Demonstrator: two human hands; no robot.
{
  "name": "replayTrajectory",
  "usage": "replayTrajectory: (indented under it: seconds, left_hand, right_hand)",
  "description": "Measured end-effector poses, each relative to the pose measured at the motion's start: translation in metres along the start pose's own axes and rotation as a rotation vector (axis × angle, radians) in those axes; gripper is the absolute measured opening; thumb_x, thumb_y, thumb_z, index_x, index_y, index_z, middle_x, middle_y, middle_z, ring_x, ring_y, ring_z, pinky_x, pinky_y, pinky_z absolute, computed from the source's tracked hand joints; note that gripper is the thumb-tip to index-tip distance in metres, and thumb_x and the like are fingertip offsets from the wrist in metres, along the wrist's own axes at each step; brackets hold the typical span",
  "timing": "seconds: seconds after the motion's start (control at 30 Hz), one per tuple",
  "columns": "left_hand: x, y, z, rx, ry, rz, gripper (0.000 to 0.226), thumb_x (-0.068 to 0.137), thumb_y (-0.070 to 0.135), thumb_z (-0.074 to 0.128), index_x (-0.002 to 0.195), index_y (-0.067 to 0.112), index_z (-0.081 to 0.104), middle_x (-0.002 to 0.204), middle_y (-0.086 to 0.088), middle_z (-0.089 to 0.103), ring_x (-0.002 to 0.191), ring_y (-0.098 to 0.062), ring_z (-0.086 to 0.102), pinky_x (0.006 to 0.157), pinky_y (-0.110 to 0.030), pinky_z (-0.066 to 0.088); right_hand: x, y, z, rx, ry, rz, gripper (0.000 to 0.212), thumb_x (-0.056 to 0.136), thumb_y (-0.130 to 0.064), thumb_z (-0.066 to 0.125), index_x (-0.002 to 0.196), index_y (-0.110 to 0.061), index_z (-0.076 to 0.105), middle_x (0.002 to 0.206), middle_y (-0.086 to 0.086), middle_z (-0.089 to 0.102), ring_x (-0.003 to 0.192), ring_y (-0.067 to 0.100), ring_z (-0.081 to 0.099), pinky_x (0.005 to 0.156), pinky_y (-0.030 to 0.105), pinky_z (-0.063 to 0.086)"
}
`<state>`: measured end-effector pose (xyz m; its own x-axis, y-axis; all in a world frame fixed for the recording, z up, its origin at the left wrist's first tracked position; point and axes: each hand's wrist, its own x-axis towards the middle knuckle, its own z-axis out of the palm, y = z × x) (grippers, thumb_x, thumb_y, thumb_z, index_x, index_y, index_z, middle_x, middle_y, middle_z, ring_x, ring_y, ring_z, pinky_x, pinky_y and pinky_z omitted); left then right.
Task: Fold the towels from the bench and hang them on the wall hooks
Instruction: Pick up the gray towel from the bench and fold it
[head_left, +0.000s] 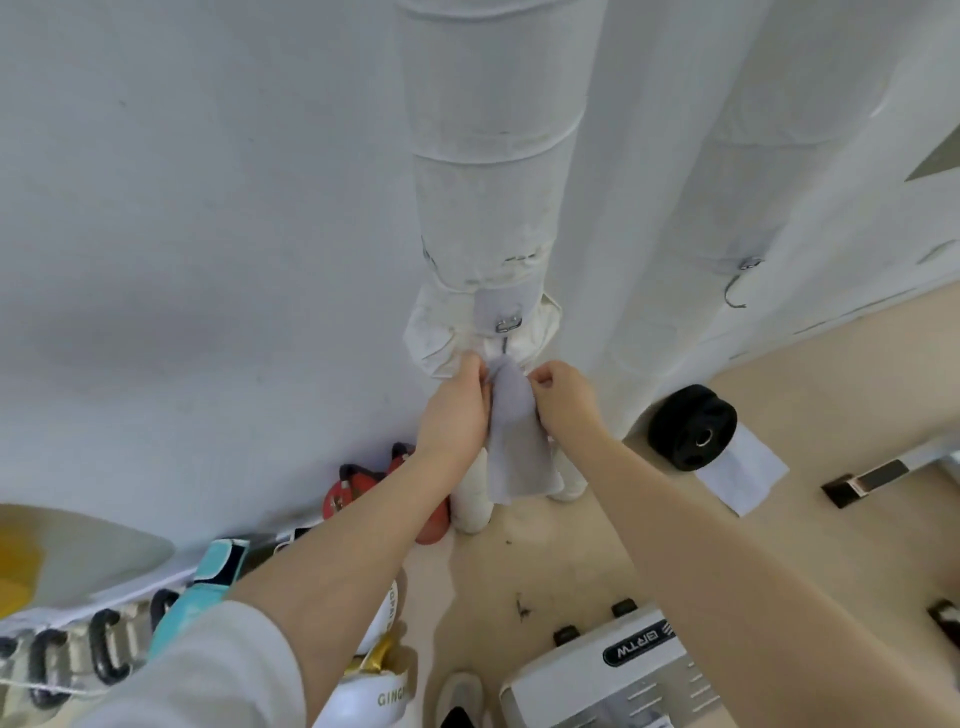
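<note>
Wall (182, 218): pale, cloth-wrapped, with two padded white columns running down it.
Floor (519, 561): beige, littered near the wall with a black weight plate (692, 434), red kettlebells (358, 493) and a white machine (602, 680).
Middle column (488, 171): carries a metal hook (506, 326) on a grey strap, bunched white fabric just below it.
Grey towel (514, 441): folded, hanging from its top edge just under that hook, lower end loose.
Left hand (457, 410): pinches the towel's top left edge.
Right hand (563, 397): fingers curled, pinching the top right edge; hands close together.
Spare hook (737, 291): empty, on the right column.
Risk: likely the towel slips off and unfolds if released before the fabric catches the hook, since the hook is small and partly hidden.
</note>
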<state>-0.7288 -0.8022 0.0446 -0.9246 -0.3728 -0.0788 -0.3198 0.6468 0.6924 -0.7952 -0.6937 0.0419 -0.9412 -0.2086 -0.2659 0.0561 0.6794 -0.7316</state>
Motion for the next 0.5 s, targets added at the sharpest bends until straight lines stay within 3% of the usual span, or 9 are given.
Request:
replayTrajectory:
  seconds: [0.07,0.1,0.13,0.2,0.27,0.33,0.4,0.5]
  left_hand:
    - [-0.007,0.0,0.001,0.045,-0.057,0.014,0.015,0.096,0.025,0.034,0.097,0.017,0.046,0.095,-0.009,0.059,0.086,-0.029,0.055,0.071,-0.035,0.041]
    - [-0.011,-0.004,0.002,0.156,-0.108,0.081,0.022,0.096,0.024,0.036,0.113,0.018,0.049,0.114,-0.011,0.057,0.098,-0.031,0.056,0.078,-0.035,0.042]
    - [-0.018,-0.007,0.002,0.281,-0.173,0.125,0.033,0.096,0.022,0.038,0.128,0.016,0.044,0.133,-0.013,0.047,0.108,-0.033,0.055,0.085,-0.037,0.042]
    - [-0.033,-0.02,0.0,0.443,-0.275,0.099,0.045,0.094,0.02,0.043,0.138,0.016,0.037,0.154,-0.012,0.016,0.114,-0.035,0.054,0.09,-0.039,0.043]
    - [-0.052,-0.036,0.001,0.503,-0.347,-0.004,0.046,0.092,0.025,0.046,0.137,0.017,0.038,0.156,-0.013,0.01,0.118,-0.037,0.052,0.092,-0.043,0.044]
    - [-0.075,-0.047,0.004,0.504,-0.416,-0.073,0.041,0.091,0.027,0.047,0.128,0.01,0.044,0.143,-0.017,0.037,0.117,-0.035,0.051,0.093,-0.04,0.043]
    - [-0.105,-0.046,0.009,0.503,-0.535,-0.072,0.038,0.092,0.027,0.047,0.122,0.006,0.049,0.13,-0.016,0.053,0.115,-0.031,0.052,0.09,-0.033,0.04]
    - [-0.163,-0.036,0.02,0.464,-0.691,-0.025,0.04,0.093,0.032,0.047,0.124,0.009,0.051,0.13,-0.013,0.055,0.115,-0.028,0.051,0.091,-0.033,0.037]
  right_hand:
    - [-0.012,0.004,0.001,-0.099,-0.026,-0.023,0.023,0.091,-0.017,0.045,0.103,-0.006,0.062,0.093,0.012,0.062,0.085,0.028,0.058,0.077,0.035,0.048]
    - [-0.018,0.008,0.0,-0.14,-0.047,-0.054,0.024,0.09,-0.015,0.046,0.106,-0.008,0.063,0.099,0.014,0.062,0.089,0.03,0.061,0.078,0.034,0.049]
    - [-0.024,0.012,-0.003,-0.168,-0.089,-0.098,0.025,0.089,-0.012,0.048,0.106,-0.009,0.065,0.102,0.017,0.063,0.089,0.032,0.062,0.077,0.033,0.049]
    - [-0.045,0.024,-0.012,-0.249,-0.228,-0.146,0.025,0.087,-0.007,0.049,0.102,-0.004,0.068,0.099,0.023,0.065,0.085,0.033,0.061,0.07,0.03,0.044]
    - [-0.072,0.043,-0.023,-0.337,-0.283,-0.125,0.026,0.089,-0.011,0.049,0.11,-0.003,0.065,0.108,0.021,0.063,0.098,0.034,0.06,0.071,0.024,0.037]
    - [-0.111,0.063,-0.034,-0.356,-0.287,-0.054,0.032,0.091,-0.015,0.051,0.121,-0.006,0.058,0.119,0.017,0.056,0.108,0.032,0.055,0.077,0.025,0.037]
    - [-0.154,0.081,-0.046,-0.339,-0.29,-0.037,0.032,0.091,-0.012,0.05,0.119,0.0,0.058,0.109,0.017,0.055,0.099,0.029,0.054,0.073,0.026,0.037]
    - [-0.219,0.113,-0.065,-0.302,-0.303,0.006,0.024,0.094,-0.018,0.047,0.106,-0.004,0.062,0.095,0.005,0.054,0.086,0.019,0.052,0.07,0.024,0.038]
